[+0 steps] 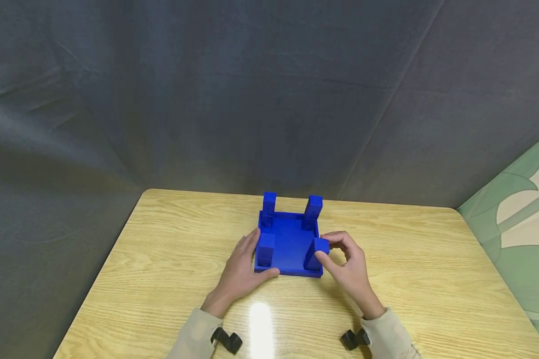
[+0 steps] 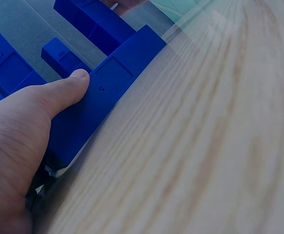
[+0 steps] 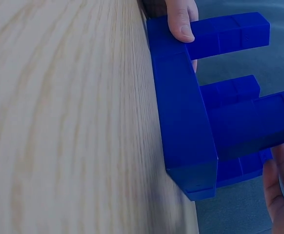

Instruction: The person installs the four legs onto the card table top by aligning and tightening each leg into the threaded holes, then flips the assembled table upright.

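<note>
A blue square base (image 1: 289,247) with a low rim lies on the table, and a blue block post stands up at each corner. My left hand (image 1: 241,269) holds the base's near left corner, beside the near left post (image 1: 266,251). Its thumb (image 2: 73,90) lies over the front wall and its fingers run along the left side. With thumb and fingers, my right hand (image 1: 352,269) pinches the top of the near right post (image 1: 318,249). Farther back rise the far left post (image 1: 269,205) and the far right post (image 1: 313,207). Small marks show on some blue faces.
The wooden table (image 1: 161,269) extends to both sides of the base. Behind it hangs a dark grey curtain (image 1: 251,99). A green leaf-patterned surface (image 1: 521,224) lies past the right edge. Black mounts sit at both wrists.
</note>
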Available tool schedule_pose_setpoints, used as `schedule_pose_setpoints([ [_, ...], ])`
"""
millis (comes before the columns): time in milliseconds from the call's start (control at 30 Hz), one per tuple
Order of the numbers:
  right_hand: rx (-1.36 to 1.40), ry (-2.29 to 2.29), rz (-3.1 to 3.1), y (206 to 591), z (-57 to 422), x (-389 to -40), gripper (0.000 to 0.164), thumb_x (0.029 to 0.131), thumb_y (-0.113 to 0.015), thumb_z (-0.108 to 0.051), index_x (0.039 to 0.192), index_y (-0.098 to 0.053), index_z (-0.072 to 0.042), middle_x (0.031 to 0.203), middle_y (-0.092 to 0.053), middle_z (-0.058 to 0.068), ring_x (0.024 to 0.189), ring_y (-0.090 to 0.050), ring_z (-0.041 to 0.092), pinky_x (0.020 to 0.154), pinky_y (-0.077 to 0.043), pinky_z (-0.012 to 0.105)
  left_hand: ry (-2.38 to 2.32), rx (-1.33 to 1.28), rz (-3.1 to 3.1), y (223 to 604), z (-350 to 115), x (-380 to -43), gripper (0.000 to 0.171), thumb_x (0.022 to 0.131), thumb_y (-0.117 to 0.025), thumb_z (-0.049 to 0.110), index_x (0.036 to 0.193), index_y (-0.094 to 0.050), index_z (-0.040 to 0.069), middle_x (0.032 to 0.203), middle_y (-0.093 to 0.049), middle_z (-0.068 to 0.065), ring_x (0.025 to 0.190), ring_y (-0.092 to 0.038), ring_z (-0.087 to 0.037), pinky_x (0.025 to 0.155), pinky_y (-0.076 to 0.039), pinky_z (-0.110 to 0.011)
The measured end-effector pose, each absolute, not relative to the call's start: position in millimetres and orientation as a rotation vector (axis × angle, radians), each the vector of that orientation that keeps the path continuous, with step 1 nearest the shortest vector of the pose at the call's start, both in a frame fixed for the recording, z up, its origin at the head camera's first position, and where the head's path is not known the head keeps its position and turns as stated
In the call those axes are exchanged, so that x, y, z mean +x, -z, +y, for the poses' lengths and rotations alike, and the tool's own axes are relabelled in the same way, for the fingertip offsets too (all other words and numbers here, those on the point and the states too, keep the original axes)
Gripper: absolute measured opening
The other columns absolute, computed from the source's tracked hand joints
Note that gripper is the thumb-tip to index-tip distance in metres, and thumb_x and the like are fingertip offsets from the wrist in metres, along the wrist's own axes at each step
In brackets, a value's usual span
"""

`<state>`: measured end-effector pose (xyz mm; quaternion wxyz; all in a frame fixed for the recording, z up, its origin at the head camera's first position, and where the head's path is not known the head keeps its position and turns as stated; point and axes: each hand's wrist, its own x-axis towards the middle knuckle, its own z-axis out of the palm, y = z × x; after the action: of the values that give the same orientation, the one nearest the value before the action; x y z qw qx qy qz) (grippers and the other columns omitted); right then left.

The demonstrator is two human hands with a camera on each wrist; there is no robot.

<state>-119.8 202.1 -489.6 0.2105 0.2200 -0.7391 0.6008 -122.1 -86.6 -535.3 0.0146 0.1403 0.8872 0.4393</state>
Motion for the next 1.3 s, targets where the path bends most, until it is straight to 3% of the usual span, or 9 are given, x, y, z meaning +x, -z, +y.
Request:
schedule_pose_setpoints([
  [267,0.673,-1.723,-2.046,493,204,-121,0.042,0.087,-0.074,0.026,0.126,-0.067,0.013,0.125,-0.074,0.000,0.111,-0.069,0.009,0.097,-0.056,0.020,-1.359,0.439,2.761,535,-87,-122,0.116,0.093,-0.084,0.063,0.179,-0.023,0.015,0.184,-0.025,-0.007,0.168,-0.020,-0.046,0.129,-0.027,-0.074],
  [467,0.765,-1.775,-2.120,496,213,-126,0.068,0.091,-0.077,0.015,0.155,-0.052,0.010,0.135,-0.070,0.022,0.130,-0.066,0.014,0.104,-0.052,0.023,-1.358,0.460,2.768,535,-86,-123,0.115,0.094,-0.084,0.061,0.179,-0.022,0.014,0.184,-0.025,-0.008,0.168,-0.020,-0.047,0.129,-0.027,-0.074],
  [700,0.754,-1.790,-2.153,513,224,-133,0.088,0.085,-0.082,0.014,0.164,-0.045,0.005,0.140,-0.060,0.033,0.134,-0.060,0.019,0.109,-0.049,0.023,-1.357,0.459,2.771,535,-87,-123,0.116,0.093,-0.085,0.060,0.179,-0.022,0.014,0.183,-0.026,-0.009,0.168,-0.021,-0.047,0.129,-0.027,-0.073],
  [833,0.675,-1.803,-2.251,524,233,-134,0.101,0.081,-0.084,0.017,0.170,-0.039,-0.002,0.145,-0.055,0.037,0.136,-0.058,0.014,0.112,-0.047,0.020,-1.366,0.461,2.768,534,-87,-123,0.116,0.093,-0.086,0.058,0.178,-0.023,0.012,0.183,-0.027,-0.011,0.168,-0.021,-0.046,0.130,-0.026,-0.072],
  [1000,0.644,-1.745,-2.465,531,240,-129,0.116,0.081,-0.095,0.004,0.176,-0.031,-0.013,0.150,-0.056,0.025,0.138,-0.053,0.002,0.119,-0.036,0.011,-1.383,0.465,2.760,533,-87,-124,0.118,0.091,-0.088,0.057,0.178,-0.023,0.011,0.183,-0.028,-0.011,0.168,-0.021,-0.046,0.132,-0.025,-0.069],
  [1100,0.674,-1.702,-2.524,533,240,-128,0.120,0.078,-0.100,-0.002,0.176,-0.030,-0.009,0.150,-0.058,0.017,0.141,-0.053,0.001,0.121,-0.033,0.011,-1.390,0.444,2.752,533,-87,-124,0.123,0.087,-0.092,0.055,0.179,-0.023,0.015,0.182,-0.029,-0.011,0.168,-0.022,-0.046,0.131,-0.027,-0.069],
  [1300,0.710,-1.657,-2.534,535,238,-128,0.121,0.076,-0.104,-0.005,0.174,-0.032,-0.003,0.163,-0.051,0.023,0.148,-0.047,-0.002,0.122,-0.034,0.012,-1.371,0.359,2.785,531,-86,-123,0.127,0.081,-0.099,0.050,0.179,-0.025,0.020,0.179,-0.033,-0.018,0.166,-0.027,-0.047,0.126,-0.035,-0.072],
])
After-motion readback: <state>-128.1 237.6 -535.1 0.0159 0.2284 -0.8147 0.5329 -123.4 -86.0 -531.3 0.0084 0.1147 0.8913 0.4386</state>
